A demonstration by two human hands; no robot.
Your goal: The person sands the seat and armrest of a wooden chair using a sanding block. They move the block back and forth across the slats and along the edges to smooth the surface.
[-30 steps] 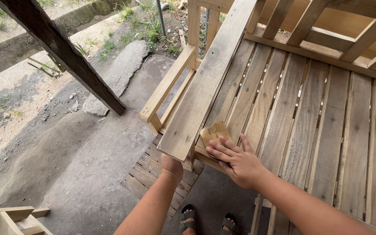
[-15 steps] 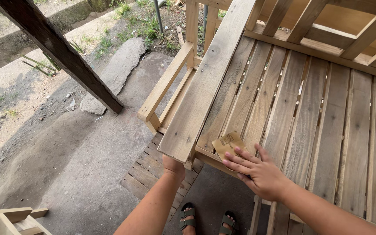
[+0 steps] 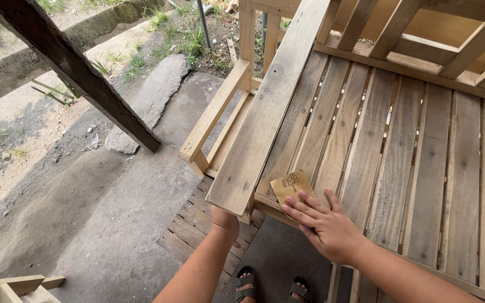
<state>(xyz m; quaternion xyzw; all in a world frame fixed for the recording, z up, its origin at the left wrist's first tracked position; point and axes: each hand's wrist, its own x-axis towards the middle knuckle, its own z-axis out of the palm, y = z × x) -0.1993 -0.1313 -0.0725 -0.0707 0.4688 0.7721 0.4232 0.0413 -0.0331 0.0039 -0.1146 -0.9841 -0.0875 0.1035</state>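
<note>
Slatted pale-wood pallet bench (image 3: 399,168): seat front edge is being worked. Small tan sandpaper sheet (image 3: 291,186) is pressed flat there under right hand (image 3: 326,227), fingers spread, not gripped. Left hand (image 3: 224,217) is hidden under the armrest board (image 3: 265,112); grip cannot be told. Risks: sheet slipped off edge; splinters caught in fingertips.

Right hand (image 3: 325,227) lies palm down, fingers (image 3: 301,209) spread flat and extended, forearm reaching in from lower right. Left hand (image 3: 224,217) largely hidden, wrist raised upward.

Daylit concrete ground (image 3: 113,224), dark slanted wooden post (image 3: 74,70), perhaps weeds (image 3: 181,33) behind.
</note>
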